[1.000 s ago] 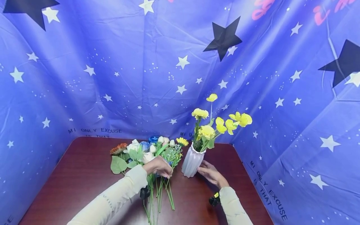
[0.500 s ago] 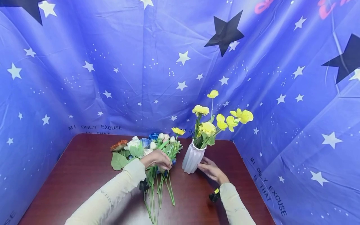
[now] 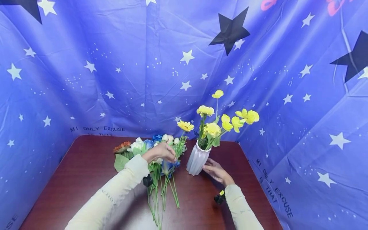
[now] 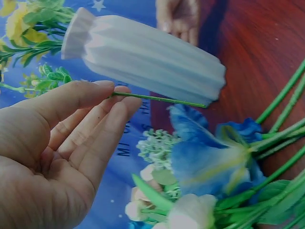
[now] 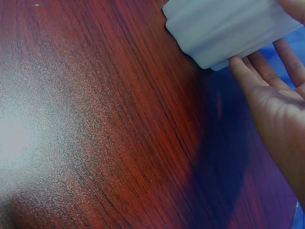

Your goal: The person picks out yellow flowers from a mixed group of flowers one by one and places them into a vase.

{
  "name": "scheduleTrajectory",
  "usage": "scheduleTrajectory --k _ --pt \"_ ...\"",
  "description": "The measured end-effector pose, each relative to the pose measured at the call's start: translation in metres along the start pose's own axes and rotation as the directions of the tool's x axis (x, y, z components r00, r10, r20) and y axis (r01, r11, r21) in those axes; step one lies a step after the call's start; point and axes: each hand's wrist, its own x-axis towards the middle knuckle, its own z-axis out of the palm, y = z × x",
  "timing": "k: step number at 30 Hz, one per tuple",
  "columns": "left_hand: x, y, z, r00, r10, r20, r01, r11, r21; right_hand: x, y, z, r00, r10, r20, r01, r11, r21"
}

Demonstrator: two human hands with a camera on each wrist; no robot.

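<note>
In the head view my left hand (image 3: 162, 151) pinches the thin stem of a yellow daisy-like flower (image 3: 185, 126) over a pile of flowers. The left wrist view shows the green stem (image 4: 167, 99) between thumb and fingertips, its cut end pointing toward the vase. To the right stands a white ribbed vase (image 3: 197, 159), tilted slightly, with several yellow flowers (image 3: 212, 129) in it. My right hand (image 3: 216, 172) holds the vase low on its right side. In the right wrist view, its fingers (image 5: 245, 76) reach around the vase's lower wall (image 5: 228, 28).
Under my left hand lie loose flowers: an orange bloom (image 3: 122, 147), white ones (image 3: 137, 144) and a blue one (image 3: 168, 167). Their green stems (image 3: 156, 204) point toward the near edge of the brown table (image 3: 72, 179). A blue star-printed cloth (image 3: 129, 80) surrounds the table.
My left hand has risen slightly, lifting the yellow flower up out of the pile beside the vase. The right hand has stayed at the vase. The head view has tipped down a little.
</note>
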Motion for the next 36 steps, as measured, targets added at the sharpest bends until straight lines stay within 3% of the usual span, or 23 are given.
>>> scheduleTrajectory --k 6,12,22,31,36 --pt "-0.001 0.016 -0.005 0.999 0.046 0.014 -0.046 0.999 -0.014 -0.001 0.004 -0.002 1.000 -0.020 0.016 0.020 1.000 -0.006" --pt "0.000 0.033 -0.005 0.996 0.087 0.007 -0.087 0.996 -0.029 -0.010 0.013 -0.002 1.000 0.008 0.018 -0.008 0.999 -0.047" --pt "0.002 0.084 -0.009 0.975 0.222 0.001 -0.222 0.972 -0.075 -0.002 0.003 -0.001 1.000 -0.016 0.018 0.017 0.999 -0.036" --pt "0.003 0.108 0.000 0.965 0.263 -0.012 -0.263 0.958 -0.113 -0.001 0.002 0.001 1.000 -0.014 0.009 0.014 1.000 -0.018" --pt "0.005 0.116 0.004 0.967 0.254 -0.005 -0.252 0.958 -0.136 -0.002 0.002 -0.002 1.000 -0.014 0.009 0.014 1.000 -0.001"
